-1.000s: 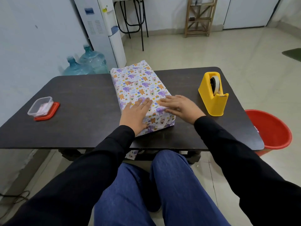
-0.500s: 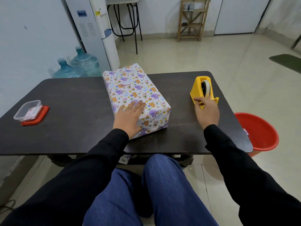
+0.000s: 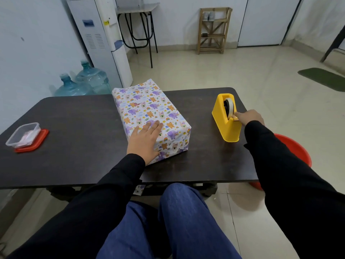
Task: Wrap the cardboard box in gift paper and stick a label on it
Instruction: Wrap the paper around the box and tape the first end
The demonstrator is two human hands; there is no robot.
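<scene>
- Box centred on tabletop, paper covering every face we see.
- Left hand flat on its near end, fingers straight.
- Right hand at tape dispenser, right of box; can't tell if fingers pinch tape.
- We judge taping and label remain.

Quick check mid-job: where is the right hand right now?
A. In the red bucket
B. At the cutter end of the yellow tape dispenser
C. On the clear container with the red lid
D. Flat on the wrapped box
B: the right hand reaches to the near, cutter end of the yellow tape dispenser, fingertips at the tape, while the left hand lies flat on the wrapped box.
</scene>
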